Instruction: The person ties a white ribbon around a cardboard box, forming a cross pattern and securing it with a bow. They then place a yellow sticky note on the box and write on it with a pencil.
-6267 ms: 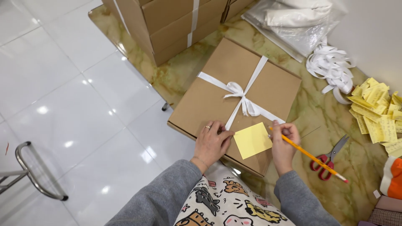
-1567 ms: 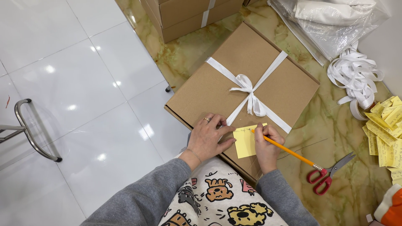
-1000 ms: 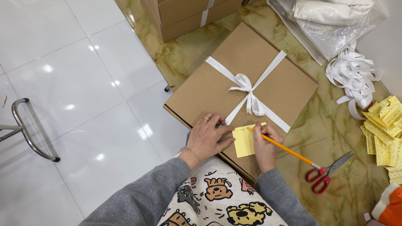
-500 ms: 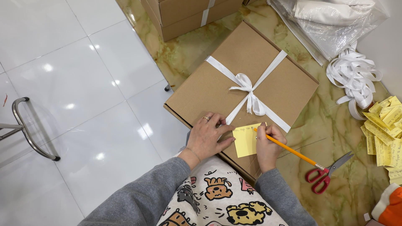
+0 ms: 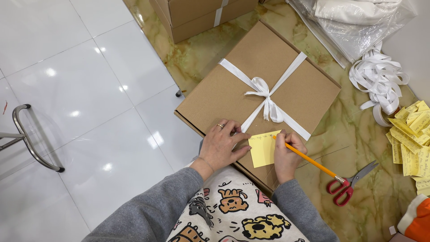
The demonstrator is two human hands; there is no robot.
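Now the right hand (image 5: 286, 154) presses its pencil (image 5: 309, 160) on the yellow note (image 5: 263, 150).

Bright, sharp; ceiling-light glare on glossy floor tiles (image 5: 80, 80).

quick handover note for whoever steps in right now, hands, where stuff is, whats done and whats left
Left hand: flat on the brown cardboard box, fingertips steadying the yellow sticky note; holds nothing.
Right hand: grips an orange pencil, tip on the note's top edge.
Box: lies on the green marbled surface, tied with a white ribbon bowed at the centre.
Nearby: red-handled scissors right of the box, loose ribbon pile, stack of yellow notes at far right.
Done: box tied, note placed, one line of writing begun.
Left: most of the note is blank.
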